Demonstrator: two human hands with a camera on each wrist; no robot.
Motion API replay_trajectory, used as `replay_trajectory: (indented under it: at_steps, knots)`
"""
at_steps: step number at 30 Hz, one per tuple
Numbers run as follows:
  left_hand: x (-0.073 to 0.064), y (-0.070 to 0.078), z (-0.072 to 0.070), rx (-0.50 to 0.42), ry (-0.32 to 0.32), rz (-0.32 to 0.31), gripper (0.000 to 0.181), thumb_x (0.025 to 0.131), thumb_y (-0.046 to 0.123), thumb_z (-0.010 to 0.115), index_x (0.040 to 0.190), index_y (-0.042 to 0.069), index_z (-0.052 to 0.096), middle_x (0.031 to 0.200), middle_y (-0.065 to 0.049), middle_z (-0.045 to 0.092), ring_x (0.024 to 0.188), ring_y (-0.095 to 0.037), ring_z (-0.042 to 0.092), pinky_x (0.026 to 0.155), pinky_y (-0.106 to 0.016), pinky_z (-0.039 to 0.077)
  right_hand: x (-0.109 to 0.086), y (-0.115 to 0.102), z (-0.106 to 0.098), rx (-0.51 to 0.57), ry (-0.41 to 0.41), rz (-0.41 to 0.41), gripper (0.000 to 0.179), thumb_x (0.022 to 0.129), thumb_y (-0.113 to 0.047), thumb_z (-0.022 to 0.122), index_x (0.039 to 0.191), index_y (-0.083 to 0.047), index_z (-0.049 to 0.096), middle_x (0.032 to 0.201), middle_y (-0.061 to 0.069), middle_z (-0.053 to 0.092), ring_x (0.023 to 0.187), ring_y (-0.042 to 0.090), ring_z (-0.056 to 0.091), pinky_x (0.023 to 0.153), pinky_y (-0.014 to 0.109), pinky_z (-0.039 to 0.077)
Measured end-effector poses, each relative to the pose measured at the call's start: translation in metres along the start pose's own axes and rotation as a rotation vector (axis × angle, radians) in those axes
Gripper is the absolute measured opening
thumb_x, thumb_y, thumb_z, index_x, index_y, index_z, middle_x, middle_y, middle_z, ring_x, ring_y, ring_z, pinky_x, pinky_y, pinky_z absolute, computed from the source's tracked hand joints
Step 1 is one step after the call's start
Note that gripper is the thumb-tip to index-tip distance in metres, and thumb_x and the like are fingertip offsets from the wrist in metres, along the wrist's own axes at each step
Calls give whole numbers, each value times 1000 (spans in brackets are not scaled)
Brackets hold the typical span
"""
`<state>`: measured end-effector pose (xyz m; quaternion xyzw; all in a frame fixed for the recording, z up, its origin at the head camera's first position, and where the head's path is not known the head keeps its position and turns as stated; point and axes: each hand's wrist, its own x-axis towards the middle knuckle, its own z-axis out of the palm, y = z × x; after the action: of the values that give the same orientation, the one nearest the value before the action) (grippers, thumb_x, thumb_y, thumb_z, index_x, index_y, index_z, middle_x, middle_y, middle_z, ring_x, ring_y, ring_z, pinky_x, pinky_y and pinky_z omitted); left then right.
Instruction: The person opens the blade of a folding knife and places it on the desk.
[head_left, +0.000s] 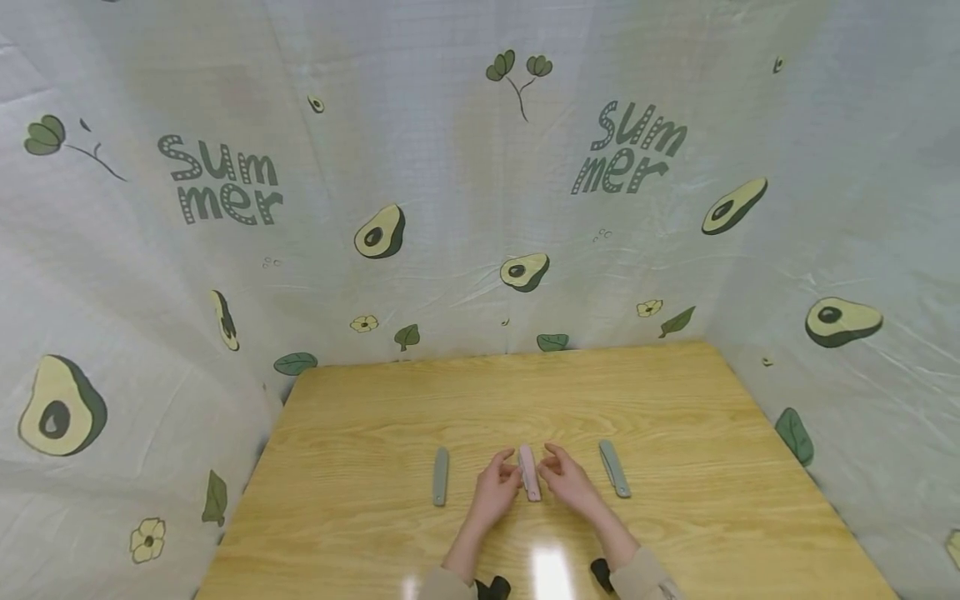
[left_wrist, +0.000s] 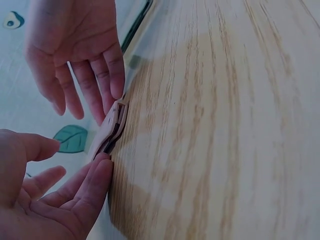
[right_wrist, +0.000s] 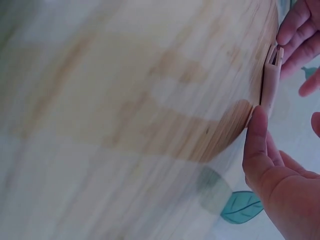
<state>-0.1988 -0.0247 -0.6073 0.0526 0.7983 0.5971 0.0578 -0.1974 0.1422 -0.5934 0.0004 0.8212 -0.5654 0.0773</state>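
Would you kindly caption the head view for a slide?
Left hand and right hand flank a pink item between two greyish items on a table.

Left hand cropped by the right wrist view's edge, sleeves by the head view's bottom

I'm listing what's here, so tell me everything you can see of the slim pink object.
The slim pink object has smooth, plastic-looking sides with a dark slot between them and a small round mark at its near end. A greyish strip, seemingly folded in, shows along its left edge. It lies on the wooden table, pointing forward and slightly left, between the left hand and right hand. Contact with either hand is unclear.
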Motion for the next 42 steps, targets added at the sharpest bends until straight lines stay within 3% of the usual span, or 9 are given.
replay_trajectory:
  at_steps: [6, 20, 29, 34, 42]
  knots:
    - [-1, -2, 1, -11, 11, 13, 42, 95, 7, 59, 133, -7, 50, 102, -17, 67, 82, -20, 67, 67, -28, 59, 0, -3, 3, 28, -12, -6, 51, 97, -11, 57, 139, 13, 40, 110, 23, 63, 101, 36, 63, 78, 40, 59]
    - [1, 1, 6, -37, 95, 14, 32, 88, -3, 62, 120, -9, 58, 95, -20, 67, 83, -28, 68, 65, -27, 59, 2, -2, 8, 29, -3, 8, 49, 97, -9, 56, 140, 10, 41, 109, 19, 65, 100, 32, 63, 76, 38, 58]
    - [3, 1, 7, -42, 127, 2, 26, 86, -4, 64, 112, -8, 63, 91, -15, 68, 81, -23, 67, 66, -26, 58, 3, 1, 10, 42, 35, -11, 47, 95, -6, 58, 136, 11, 45, 102, 17, 66, 94, 28, 64, 73, 35, 58]
    - [7, 0, 9, -117, 137, -27, 26, 84, -5, 67, 109, -8, 65, 84, -11, 66, 74, -15, 63, 65, -26, 59, 3, -1, 9, 48, 61, -27, 45, 93, -3, 60, 134, 12, 47, 97, 16, 67, 88, 26, 64, 70, 33, 58]
    - [9, 1, 9, -253, 102, -100, 31, 84, -9, 66, 115, -10, 61, 83, -11, 62, 71, -16, 62, 67, -32, 62, 2, -4, 9, 101, 66, -18, 46, 91, 1, 59, 133, 13, 47, 93, 16, 64, 85, 27, 64, 72, 37, 60]
